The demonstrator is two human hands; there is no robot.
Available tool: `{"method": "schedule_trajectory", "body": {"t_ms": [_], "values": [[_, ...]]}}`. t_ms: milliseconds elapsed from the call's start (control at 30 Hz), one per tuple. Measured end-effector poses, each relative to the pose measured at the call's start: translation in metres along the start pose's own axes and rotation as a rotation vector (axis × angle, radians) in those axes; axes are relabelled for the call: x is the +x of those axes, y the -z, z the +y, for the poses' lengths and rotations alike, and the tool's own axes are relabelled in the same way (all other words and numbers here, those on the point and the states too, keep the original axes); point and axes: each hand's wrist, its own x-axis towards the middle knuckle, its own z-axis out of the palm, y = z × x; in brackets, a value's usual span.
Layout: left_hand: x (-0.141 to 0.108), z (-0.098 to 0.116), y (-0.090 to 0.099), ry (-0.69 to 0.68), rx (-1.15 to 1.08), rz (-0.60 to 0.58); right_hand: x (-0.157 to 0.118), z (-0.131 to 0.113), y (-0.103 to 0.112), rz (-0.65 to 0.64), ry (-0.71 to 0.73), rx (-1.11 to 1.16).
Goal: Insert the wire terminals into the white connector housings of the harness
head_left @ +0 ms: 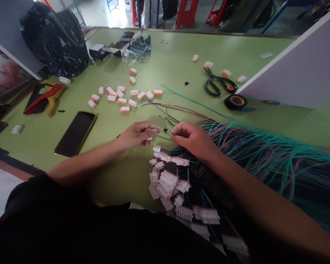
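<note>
My left hand (140, 135) is closed in a pinch over the green table, with a small white connector partly showing under its fingers. Just to the right, my right hand (187, 136) pinches a thin dark wire whose end points toward the left fingertips. A small black piece (165, 129) shows between the two hands. Loose wires with bare metal ends lie just beyond them. Below the hands is a cluster of white and orange connectors (167, 181) attached to wires. A large bundle of green, pink and dark wires (264, 146) spreads to the right, partly under my right forearm.
Several loose connectors (122, 101) lie beyond my left hand. A phone (75, 134) and a red and yellow tool (45, 99) are at left. Black scissors (216, 81) and black tape (235, 102) lie at back right, near a white panel (297, 69). A dark bag (55, 40) stands back left.
</note>
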Motion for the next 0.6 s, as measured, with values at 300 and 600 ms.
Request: {"method": "schedule_trajectory", "body": {"t_ms": [300, 600], "values": [[0.009, -0.018, 0.001, -0.269, 0.913, 0.129, 0.002, 0.004, -0.002, 0.120, 0.031, -0.270], [-0.041, 0.025, 0.003, -0.316, 0.870, -0.287, -0.016, -0.005, 0.018, -0.494, 0.411, -0.462]]}}
